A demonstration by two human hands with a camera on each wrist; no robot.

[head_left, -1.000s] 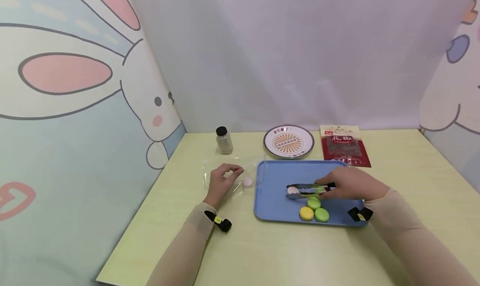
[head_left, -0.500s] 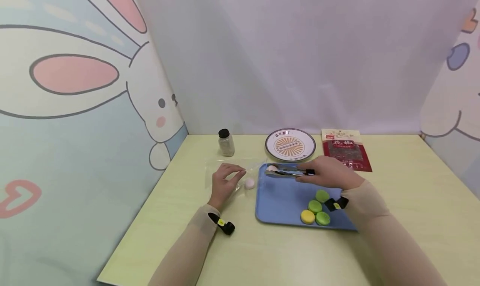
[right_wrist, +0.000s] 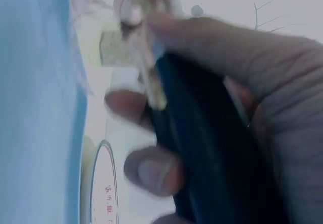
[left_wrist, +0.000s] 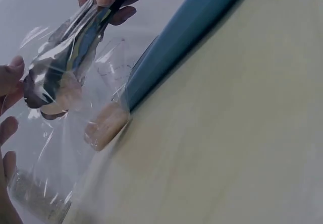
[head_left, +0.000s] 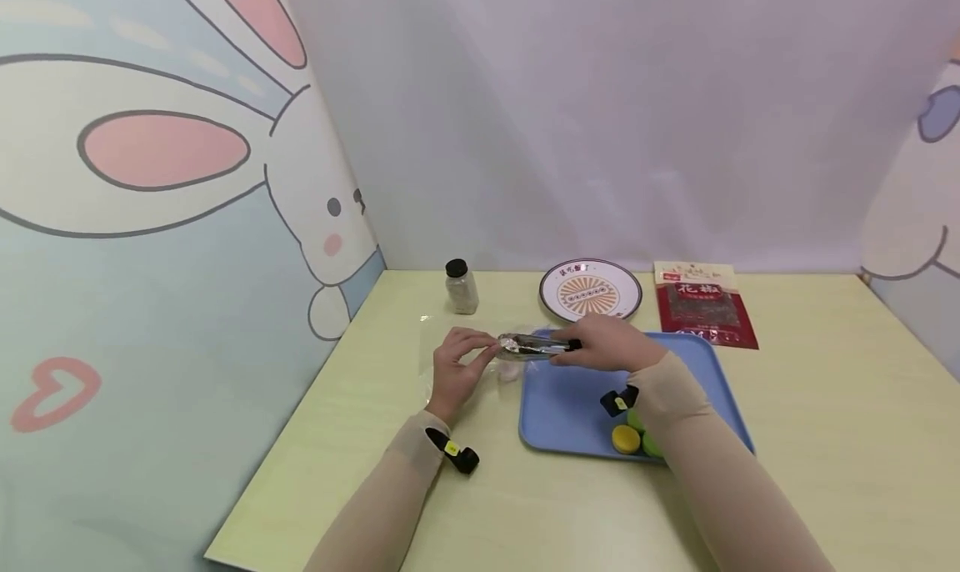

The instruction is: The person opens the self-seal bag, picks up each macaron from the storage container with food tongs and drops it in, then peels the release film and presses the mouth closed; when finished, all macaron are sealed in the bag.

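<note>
My left hand (head_left: 453,376) pinches the rim of a clear plastic bag (left_wrist: 53,148) with thumb and fingertips. My right hand (head_left: 611,343) grips metal tongs (head_left: 534,347) by their black handle. A pale pink macaron (left_wrist: 68,93) sits between the tong tips, which reach into the bag's mouth close to my left fingers. Another pale pink macaron (left_wrist: 107,125) lies lower in the bag, beside the blue tray (head_left: 566,413). On the tray are a yellow macaron (head_left: 626,439) and green macarons (head_left: 651,446), partly hidden by my right wrist.
Behind the bag stands a jar with a black lid (head_left: 461,288). A patterned white plate (head_left: 590,291) sits behind the tray, with a red spice pouch (head_left: 705,307) to its right. A rabbit-print wall (head_left: 187,305) borders the table's left side.
The tongs have carried the pale pink macaron from the tray leftward into the bag's mouth. My left hand has stayed at the bag. The right forearm now covers part of the tray.
</note>
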